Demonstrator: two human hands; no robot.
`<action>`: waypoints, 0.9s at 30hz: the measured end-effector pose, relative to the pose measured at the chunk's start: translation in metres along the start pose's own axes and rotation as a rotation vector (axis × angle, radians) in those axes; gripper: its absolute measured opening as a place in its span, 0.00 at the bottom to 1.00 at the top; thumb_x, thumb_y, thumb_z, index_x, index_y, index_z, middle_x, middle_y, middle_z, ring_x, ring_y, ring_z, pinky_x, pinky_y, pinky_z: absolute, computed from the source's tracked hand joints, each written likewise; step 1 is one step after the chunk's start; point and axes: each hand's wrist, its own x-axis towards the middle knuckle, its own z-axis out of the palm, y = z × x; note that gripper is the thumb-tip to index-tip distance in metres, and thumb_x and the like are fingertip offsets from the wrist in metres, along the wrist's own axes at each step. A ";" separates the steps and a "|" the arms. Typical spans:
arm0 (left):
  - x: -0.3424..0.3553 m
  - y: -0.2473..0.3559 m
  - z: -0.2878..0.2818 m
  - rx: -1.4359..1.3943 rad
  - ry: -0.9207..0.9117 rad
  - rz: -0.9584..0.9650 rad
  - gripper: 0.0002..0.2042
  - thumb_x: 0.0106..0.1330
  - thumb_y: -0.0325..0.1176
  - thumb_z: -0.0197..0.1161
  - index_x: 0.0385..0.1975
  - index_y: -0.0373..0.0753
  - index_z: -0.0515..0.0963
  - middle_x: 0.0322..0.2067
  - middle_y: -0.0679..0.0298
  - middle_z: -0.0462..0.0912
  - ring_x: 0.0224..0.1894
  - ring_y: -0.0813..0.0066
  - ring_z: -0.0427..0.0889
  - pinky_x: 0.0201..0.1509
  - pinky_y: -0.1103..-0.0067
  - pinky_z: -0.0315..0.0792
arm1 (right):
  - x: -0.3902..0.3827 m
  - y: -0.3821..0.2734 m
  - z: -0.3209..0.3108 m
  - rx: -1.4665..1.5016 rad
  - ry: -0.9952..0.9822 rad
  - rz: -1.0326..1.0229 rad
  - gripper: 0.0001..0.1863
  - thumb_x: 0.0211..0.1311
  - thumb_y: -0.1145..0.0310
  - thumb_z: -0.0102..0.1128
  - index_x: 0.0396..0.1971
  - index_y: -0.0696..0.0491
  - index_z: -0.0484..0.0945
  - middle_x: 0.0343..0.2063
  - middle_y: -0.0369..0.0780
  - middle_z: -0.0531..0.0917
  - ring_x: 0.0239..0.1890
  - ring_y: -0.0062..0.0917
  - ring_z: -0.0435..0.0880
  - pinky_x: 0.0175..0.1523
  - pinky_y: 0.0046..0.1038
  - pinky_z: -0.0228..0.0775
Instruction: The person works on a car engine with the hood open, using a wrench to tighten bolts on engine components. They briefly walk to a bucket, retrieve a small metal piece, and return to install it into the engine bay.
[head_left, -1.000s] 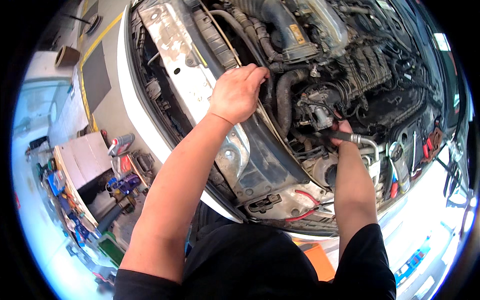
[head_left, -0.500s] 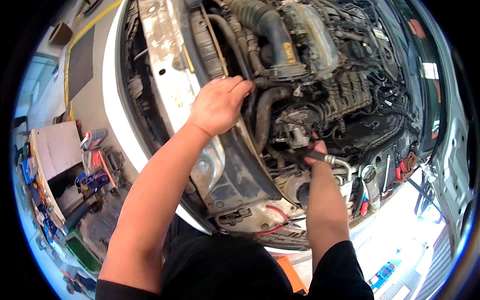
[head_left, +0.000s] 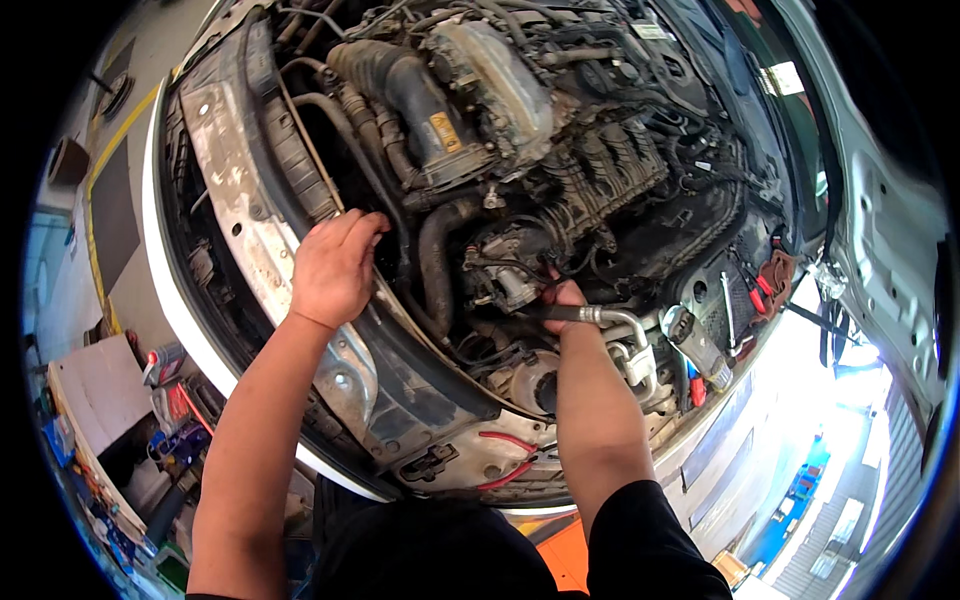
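My left hand is curled over the inner edge of the metal front panel of a car's engine bay, its fingers closed round that edge. Beyond it runs a thick black hose. My right hand reaches down beside a silver metal housing, behind a dark hose with a silver pipe. Its fingers are bent and closed among thin wires; their tips and whatever they hold are hidden. The intake manifold lies farther back.
Red-handled pliers lie at the front edge near my right forearm. A fluid reservoir stands beside that forearm. On the right fender rest a wrench, a clear bottle-like object and red-handled tools. A cluttered tool cart stands at left.
The whole view has shifted, so the engine bay and both arms sit farther left in the picture. Relative to the car, both hands stay in about the same places.
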 end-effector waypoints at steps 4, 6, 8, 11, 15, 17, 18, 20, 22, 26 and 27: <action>0.006 0.009 0.005 0.008 -0.022 -0.010 0.08 0.71 0.26 0.63 0.47 0.40 0.82 0.37 0.56 0.81 0.43 0.49 0.83 0.48 0.60 0.76 | 0.048 0.004 -0.057 -0.102 -0.015 0.020 0.17 0.83 0.66 0.50 0.56 0.47 0.88 0.43 0.34 0.90 0.36 0.28 0.82 0.46 0.34 0.78; 0.004 0.007 0.001 0.020 -0.036 -0.028 0.08 0.71 0.26 0.63 0.47 0.41 0.82 0.37 0.56 0.82 0.43 0.48 0.83 0.49 0.60 0.76 | 0.056 0.011 -0.052 -0.054 -0.052 0.008 0.16 0.83 0.66 0.50 0.56 0.47 0.88 0.46 0.34 0.91 0.39 0.29 0.84 0.50 0.33 0.78; 0.007 0.010 0.007 0.008 -0.028 -0.027 0.08 0.72 0.26 0.63 0.47 0.41 0.82 0.38 0.56 0.82 0.43 0.47 0.82 0.49 0.60 0.76 | 0.073 0.015 -0.072 0.010 -0.066 -0.007 0.16 0.83 0.65 0.50 0.56 0.47 0.88 0.47 0.33 0.91 0.43 0.29 0.87 0.54 0.34 0.79; 0.000 0.005 0.003 0.042 -0.039 -0.054 0.08 0.72 0.27 0.63 0.47 0.41 0.81 0.38 0.56 0.82 0.43 0.46 0.82 0.49 0.60 0.76 | 0.059 0.016 -0.040 -0.015 -0.026 0.018 0.15 0.75 0.69 0.65 0.58 0.50 0.86 0.45 0.35 0.90 0.38 0.29 0.83 0.49 0.29 0.79; 0.005 0.011 0.005 0.040 -0.057 -0.052 0.07 0.72 0.27 0.63 0.47 0.41 0.82 0.39 0.56 0.83 0.44 0.47 0.83 0.50 0.60 0.76 | 0.065 0.017 -0.054 0.057 -0.006 -0.023 0.12 0.71 0.62 0.75 0.50 0.47 0.88 0.40 0.33 0.92 0.34 0.27 0.83 0.42 0.30 0.78; 0.001 0.010 0.002 0.064 -0.077 -0.056 0.07 0.72 0.27 0.62 0.47 0.40 0.82 0.39 0.56 0.83 0.44 0.48 0.83 0.50 0.60 0.76 | 0.063 0.022 -0.051 0.048 -0.022 -0.012 0.10 0.74 0.62 0.71 0.49 0.47 0.88 0.42 0.34 0.92 0.36 0.28 0.85 0.44 0.29 0.79; 0.004 0.011 0.004 0.066 -0.083 -0.051 0.07 0.73 0.27 0.62 0.47 0.40 0.82 0.39 0.57 0.83 0.44 0.48 0.84 0.50 0.61 0.76 | 0.062 0.019 -0.054 0.044 -0.023 -0.017 0.09 0.75 0.62 0.69 0.49 0.47 0.88 0.43 0.34 0.92 0.38 0.28 0.86 0.46 0.29 0.79; 0.009 0.013 0.008 0.047 -0.070 -0.034 0.07 0.73 0.27 0.62 0.47 0.40 0.82 0.39 0.57 0.83 0.44 0.48 0.84 0.50 0.60 0.76 | 0.073 0.017 -0.064 0.085 -0.071 -0.067 0.10 0.77 0.61 0.64 0.50 0.47 0.88 0.45 0.35 0.92 0.41 0.30 0.87 0.49 0.30 0.80; 0.005 0.011 0.003 0.066 -0.070 -0.040 0.07 0.73 0.27 0.62 0.47 0.40 0.81 0.39 0.56 0.83 0.44 0.48 0.83 0.50 0.60 0.76 | 0.068 0.022 -0.052 0.129 -0.103 -0.014 0.11 0.78 0.60 0.60 0.51 0.46 0.87 0.47 0.36 0.91 0.45 0.32 0.86 0.54 0.35 0.79; 0.011 0.017 0.006 0.069 -0.075 -0.032 0.07 0.73 0.27 0.62 0.47 0.41 0.81 0.39 0.56 0.82 0.44 0.48 0.83 0.49 0.60 0.75 | 0.066 0.019 -0.065 0.084 -0.079 0.171 0.16 0.80 0.56 0.52 0.55 0.43 0.84 0.53 0.38 0.89 0.55 0.38 0.83 0.66 0.54 0.72; 0.013 0.018 0.009 0.060 -0.075 -0.026 0.07 0.72 0.27 0.62 0.47 0.41 0.81 0.38 0.56 0.82 0.44 0.48 0.83 0.49 0.60 0.75 | 0.068 0.017 -0.074 0.035 -0.071 0.203 0.17 0.80 0.55 0.50 0.56 0.42 0.83 0.55 0.38 0.88 0.58 0.39 0.82 0.68 0.60 0.69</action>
